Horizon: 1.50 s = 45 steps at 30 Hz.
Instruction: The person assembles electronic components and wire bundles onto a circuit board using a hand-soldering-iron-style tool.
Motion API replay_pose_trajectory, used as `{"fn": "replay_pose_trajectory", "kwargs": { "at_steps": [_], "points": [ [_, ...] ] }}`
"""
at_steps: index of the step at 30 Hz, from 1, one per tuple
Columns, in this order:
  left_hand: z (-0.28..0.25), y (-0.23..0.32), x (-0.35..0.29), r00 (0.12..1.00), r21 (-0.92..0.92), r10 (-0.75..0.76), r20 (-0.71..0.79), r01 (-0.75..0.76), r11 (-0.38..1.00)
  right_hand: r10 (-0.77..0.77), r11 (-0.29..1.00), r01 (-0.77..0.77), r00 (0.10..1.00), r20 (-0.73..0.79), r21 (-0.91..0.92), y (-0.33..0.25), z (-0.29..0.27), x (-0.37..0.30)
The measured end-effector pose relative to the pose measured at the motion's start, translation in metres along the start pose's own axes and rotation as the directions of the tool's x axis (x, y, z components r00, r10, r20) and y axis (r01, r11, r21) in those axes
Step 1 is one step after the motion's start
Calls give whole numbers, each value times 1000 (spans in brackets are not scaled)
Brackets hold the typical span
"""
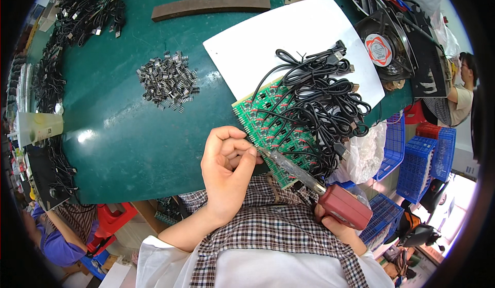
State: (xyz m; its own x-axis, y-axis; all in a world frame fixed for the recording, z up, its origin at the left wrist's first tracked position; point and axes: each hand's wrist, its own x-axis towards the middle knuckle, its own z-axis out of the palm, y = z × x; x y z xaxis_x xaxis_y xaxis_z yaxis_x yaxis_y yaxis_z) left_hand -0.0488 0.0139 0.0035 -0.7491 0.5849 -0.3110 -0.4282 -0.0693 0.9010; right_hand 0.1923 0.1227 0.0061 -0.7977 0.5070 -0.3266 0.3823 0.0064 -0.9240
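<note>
My right hand (340,228) grips the dark red handle of a soldering gun (344,205), whose tip points up and left to the near left edge of a green circuit board panel (281,139). At that edge, close by the tip, my left hand (225,169) is closed, thumb against curled fingers. Whatever it pinches is too small or hidden to make out. Along the panel's left edge runs a row of small metal pins. Bundled black cables (319,89) with metal plugs lie over its right side and onto a white sheet (242,40).
Left of the panel, a heap of small pinned connectors (168,81) rests on the green table (129,149). Behind it lies a brown bar (211,7). A fan (384,46) stands at the right, with blue crates (416,167) below. Other people sit at both sides.
</note>
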Motion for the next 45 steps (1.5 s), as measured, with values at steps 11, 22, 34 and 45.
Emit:
{"fn": "replay_pose_trajectory", "kwargs": {
  "at_steps": [11,22,34,45],
  "points": [
    [1,0,2,999,84,31,-10,-30,996,65,998,-65,995,-73,2,1,-2,-8],
    [1,0,3,999,105,37,-7,-36,994,-103,986,96,994,-42,-138,-10,-2,1],
    [-41,26,28,889,927,453,-72,-108,360,1,996,-7,998,-66,-92,2,-4,-3],
    [-65,36,50,822,934,542,-172,-39,356,19,988,-23,999,-25,-152,0,-5,1]
  ]
}}
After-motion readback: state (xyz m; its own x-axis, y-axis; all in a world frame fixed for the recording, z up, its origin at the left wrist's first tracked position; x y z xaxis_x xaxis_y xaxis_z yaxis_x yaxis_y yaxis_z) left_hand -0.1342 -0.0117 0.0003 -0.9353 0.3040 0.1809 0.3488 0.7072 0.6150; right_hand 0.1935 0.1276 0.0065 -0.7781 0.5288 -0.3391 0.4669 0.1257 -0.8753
